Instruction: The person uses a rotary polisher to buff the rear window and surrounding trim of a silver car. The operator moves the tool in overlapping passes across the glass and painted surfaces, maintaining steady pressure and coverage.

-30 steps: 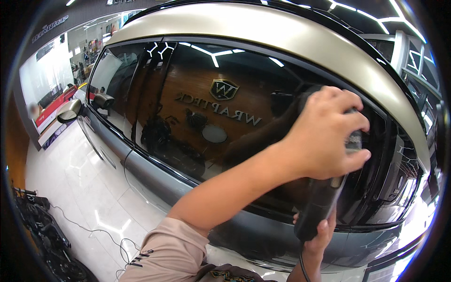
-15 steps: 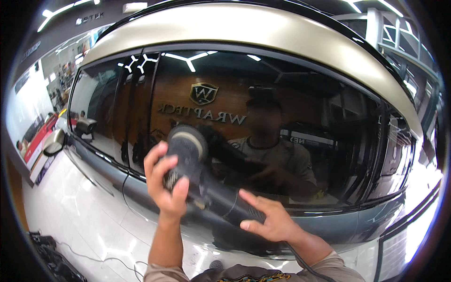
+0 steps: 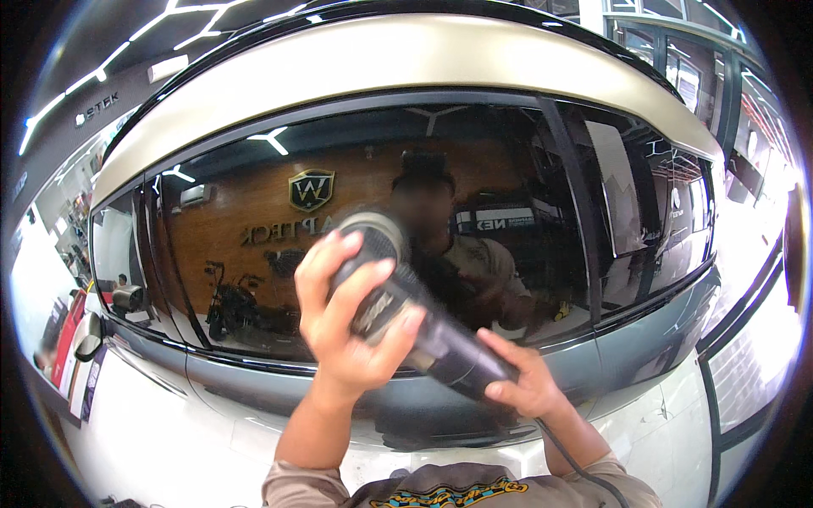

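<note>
Both hands hold a black corded polisher (image 3: pixel 453 343) slantwise in front of a car's dark side window (image 3: pixel 533 203). My left hand (image 3: pixel 343 326) is wrapped round the polisher's head, fingers curled over its top and side. Further back, my right hand (image 3: pixel 529 383) grips the rear of the body, where the power cord (image 3: pixel 566 449) comes out. The round pad (image 3: pixel 377 230) faces the glass at the upper end of the tool. It is blurred, and I cannot tell whether it touches the glass. My reflection shows in the window.
Above the window runs the car's gold roof band (image 3: pixel 381 57); below it is the dark grey door panel (image 3: pixel 279 394). A side mirror (image 3: pixel 87 336) sticks out at far left. White floor lies below the car, and dark-framed glass panels (image 3: pixel 677 76) stand at the right.
My view has shifted right along the car, showing more of the rear side window. The polisher, still in both hands, sits further right and slightly higher in the picture.
</note>
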`<state>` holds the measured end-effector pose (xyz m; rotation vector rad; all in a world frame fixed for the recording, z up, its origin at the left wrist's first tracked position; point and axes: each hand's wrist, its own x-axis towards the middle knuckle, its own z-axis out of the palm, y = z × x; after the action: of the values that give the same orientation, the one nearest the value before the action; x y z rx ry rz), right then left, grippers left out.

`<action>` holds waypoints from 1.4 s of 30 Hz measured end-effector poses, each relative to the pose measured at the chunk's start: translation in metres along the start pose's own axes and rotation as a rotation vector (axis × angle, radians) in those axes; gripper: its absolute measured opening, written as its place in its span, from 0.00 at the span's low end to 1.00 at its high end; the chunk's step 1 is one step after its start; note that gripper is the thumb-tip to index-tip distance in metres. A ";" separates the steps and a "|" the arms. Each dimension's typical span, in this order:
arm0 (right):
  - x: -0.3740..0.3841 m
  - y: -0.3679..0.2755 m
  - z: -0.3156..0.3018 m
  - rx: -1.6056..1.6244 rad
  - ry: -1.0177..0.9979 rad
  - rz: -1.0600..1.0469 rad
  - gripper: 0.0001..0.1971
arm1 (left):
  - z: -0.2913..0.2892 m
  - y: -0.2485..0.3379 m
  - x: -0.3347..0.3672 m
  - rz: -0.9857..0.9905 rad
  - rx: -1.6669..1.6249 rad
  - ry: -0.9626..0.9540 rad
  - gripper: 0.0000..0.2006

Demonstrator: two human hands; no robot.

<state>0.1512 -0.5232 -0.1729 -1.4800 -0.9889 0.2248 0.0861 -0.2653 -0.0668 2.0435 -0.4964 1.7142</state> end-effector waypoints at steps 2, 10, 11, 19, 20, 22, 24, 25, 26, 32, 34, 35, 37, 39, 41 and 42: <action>0.001 -0.008 -0.020 0.003 0.090 -0.023 0.41 | 0.027 0.010 0.032 0.047 -0.037 -0.031 0.21; 0.017 -0.036 -0.069 0.243 0.189 -0.087 0.41 | 0.088 0.035 0.102 0.046 -0.112 -0.043 0.18; 0.020 -0.040 -0.072 0.226 0.172 -0.085 0.40 | 0.087 0.035 0.106 0.061 -0.085 -0.048 0.18; 0.019 -0.045 -0.091 0.087 0.105 -0.110 0.39 | 0.094 0.038 0.102 0.024 -0.063 -0.069 0.18; 0.014 -0.040 -0.092 0.094 0.104 -0.093 0.39 | 0.093 0.044 0.097 0.035 -0.038 -0.076 0.19; 0.001 -0.028 -0.090 0.101 0.074 -0.050 0.40 | 0.088 0.054 0.084 0.042 0.026 -0.108 0.20; -0.012 -0.017 -0.086 0.112 0.090 -0.053 0.41 | 0.087 0.061 0.068 0.041 0.055 -0.139 0.21; -0.022 -0.009 -0.085 0.139 0.114 -0.053 0.42 | 0.090 0.062 0.061 0.066 0.050 -0.157 0.21; -0.028 -0.004 -0.085 0.158 0.147 -0.060 0.42 | 0.094 0.062 0.060 0.100 0.036 -0.170 0.21; -0.005 -0.026 -0.058 0.205 0.244 0.012 0.47 | 0.077 0.042 0.075 0.051 0.016 -0.089 0.20; 0.013 -0.039 -0.037 0.236 0.223 -0.003 0.49 | 0.061 0.028 0.084 0.037 0.004 -0.080 0.20; 0.020 -0.043 -0.026 0.241 0.226 -0.007 0.49 | 0.053 0.020 0.088 0.029 0.001 -0.081 0.21; 0.035 -0.051 -0.003 0.239 0.220 0.001 0.48 | 0.032 0.001 0.093 0.024 0.007 -0.071 0.21; 0.053 -0.050 0.022 0.194 0.210 -0.054 0.44 | 0.008 -0.017 0.097 -0.016 -0.007 -0.077 0.21; 0.070 -0.055 0.050 0.194 0.212 -0.053 0.43 | -0.018 -0.040 0.102 -0.002 -0.006 -0.061 0.21; 0.077 -0.061 0.068 0.218 0.220 -0.025 0.44 | -0.031 -0.053 0.103 0.006 -0.009 -0.055 0.21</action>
<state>0.1267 -0.4317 -0.1012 -1.2627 -0.7795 0.1436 0.1057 -0.2043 0.0347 2.0892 -0.5272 1.6600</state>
